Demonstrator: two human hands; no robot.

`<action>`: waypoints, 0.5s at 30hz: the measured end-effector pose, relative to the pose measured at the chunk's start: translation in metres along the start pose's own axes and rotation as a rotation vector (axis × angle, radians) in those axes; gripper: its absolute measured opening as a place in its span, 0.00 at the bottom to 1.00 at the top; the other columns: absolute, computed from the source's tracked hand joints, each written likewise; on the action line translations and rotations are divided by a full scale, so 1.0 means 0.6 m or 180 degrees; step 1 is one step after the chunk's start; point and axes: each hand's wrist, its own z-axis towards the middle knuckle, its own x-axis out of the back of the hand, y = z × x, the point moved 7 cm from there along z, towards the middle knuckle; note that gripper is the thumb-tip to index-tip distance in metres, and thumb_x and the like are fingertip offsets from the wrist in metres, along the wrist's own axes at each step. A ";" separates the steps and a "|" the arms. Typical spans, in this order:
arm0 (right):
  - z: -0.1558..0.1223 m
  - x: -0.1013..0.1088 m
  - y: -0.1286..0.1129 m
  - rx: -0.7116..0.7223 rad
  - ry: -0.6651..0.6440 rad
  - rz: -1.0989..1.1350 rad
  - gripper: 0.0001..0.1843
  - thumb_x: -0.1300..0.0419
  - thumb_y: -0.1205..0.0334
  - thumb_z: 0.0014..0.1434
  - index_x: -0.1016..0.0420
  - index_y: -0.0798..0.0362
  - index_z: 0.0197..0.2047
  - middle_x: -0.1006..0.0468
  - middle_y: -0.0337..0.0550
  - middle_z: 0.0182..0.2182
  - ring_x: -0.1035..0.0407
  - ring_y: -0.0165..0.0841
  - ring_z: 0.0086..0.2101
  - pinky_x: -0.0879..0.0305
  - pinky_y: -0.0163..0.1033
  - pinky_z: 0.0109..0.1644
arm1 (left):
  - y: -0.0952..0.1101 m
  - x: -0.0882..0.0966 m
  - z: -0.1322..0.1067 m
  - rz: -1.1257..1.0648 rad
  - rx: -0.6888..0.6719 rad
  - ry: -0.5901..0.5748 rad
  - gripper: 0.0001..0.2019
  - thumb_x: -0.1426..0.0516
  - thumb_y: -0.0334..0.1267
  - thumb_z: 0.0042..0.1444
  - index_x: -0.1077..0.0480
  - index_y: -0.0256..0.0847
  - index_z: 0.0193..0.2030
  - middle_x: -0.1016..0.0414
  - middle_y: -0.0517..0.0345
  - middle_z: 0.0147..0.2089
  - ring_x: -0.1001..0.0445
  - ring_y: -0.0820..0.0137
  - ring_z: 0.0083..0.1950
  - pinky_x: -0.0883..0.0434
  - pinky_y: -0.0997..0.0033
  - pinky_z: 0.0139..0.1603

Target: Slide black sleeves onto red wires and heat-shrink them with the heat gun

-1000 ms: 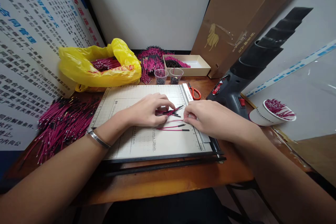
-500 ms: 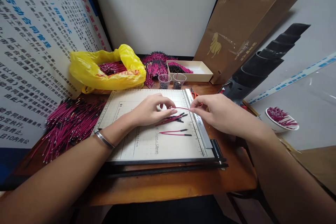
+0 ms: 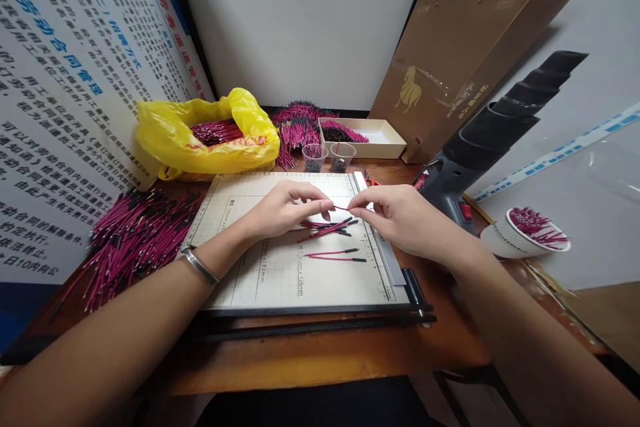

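A thin red wire (image 3: 341, 207) runs between my two hands above the paper cutter (image 3: 280, 280). Its left end is pinched in the fingertips of my left hand (image 3: 287, 210), and its other end sits between thumb and forefinger of my right hand (image 3: 395, 213). Whether a black sleeve is on either end is hidden by the fingers. Under the hands lies a small bunch of red wires (image 3: 325, 229) with black ends. Two more red wires (image 3: 333, 254) with black tips rest nearer the front of the board.
Loose red wires (image 3: 135, 240) are heaped at left, beside a yellow bag (image 3: 165, 140) of wires. Behind the cutter stand clear cups (image 3: 314, 159), (image 3: 343, 157) and a shallow box (image 3: 387, 140). At right are a heat gun (image 3: 455, 173) and a white cup (image 3: 505, 243) of wires.
My right hand has come left, closer to my left hand, so less of the wire shows between them. The view has shifted slightly.
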 end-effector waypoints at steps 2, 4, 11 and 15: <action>0.003 -0.003 0.001 0.0044 0.0060 -0.0052 0.11 0.41 0.66 0.67 0.16 0.52 0.44 0.17 0.42 0.41 0.27 0.32 0.39 0.37 0.39 0.45 | -0.002 0.001 0.001 -0.0053 0.0027 0.0013 0.14 0.40 0.43 0.61 0.19 0.38 0.30 0.18 0.56 0.30 0.24 0.73 0.32 0.31 0.77 0.34; 0.005 -0.005 -0.002 0.0068 0.0158 -0.0134 0.11 0.40 0.65 0.67 0.15 0.51 0.44 0.19 0.44 0.45 0.27 0.34 0.43 0.37 0.40 0.48 | -0.005 0.002 0.001 -0.0080 0.0047 0.0059 0.14 0.40 0.43 0.61 0.19 0.38 0.31 0.17 0.56 0.31 0.24 0.73 0.33 0.30 0.77 0.35; 0.020 0.005 -0.011 -0.0217 0.0116 -0.0376 0.12 0.40 0.65 0.64 0.13 0.47 0.42 0.15 0.41 0.35 0.26 0.34 0.35 0.39 0.42 0.40 | -0.014 0.001 0.000 -0.0087 0.0142 0.0085 0.20 0.44 0.49 0.66 0.20 0.37 0.35 0.17 0.52 0.36 0.23 0.70 0.36 0.28 0.74 0.37; 0.057 0.039 -0.009 -0.0412 0.0418 -0.0451 0.11 0.38 0.64 0.61 0.12 0.48 0.41 0.18 0.41 0.27 0.29 0.33 0.29 0.39 0.42 0.37 | -0.020 0.007 0.001 0.0078 0.0167 0.0301 0.28 0.56 0.54 0.72 0.21 0.37 0.43 0.18 0.48 0.46 0.22 0.66 0.48 0.26 0.67 0.51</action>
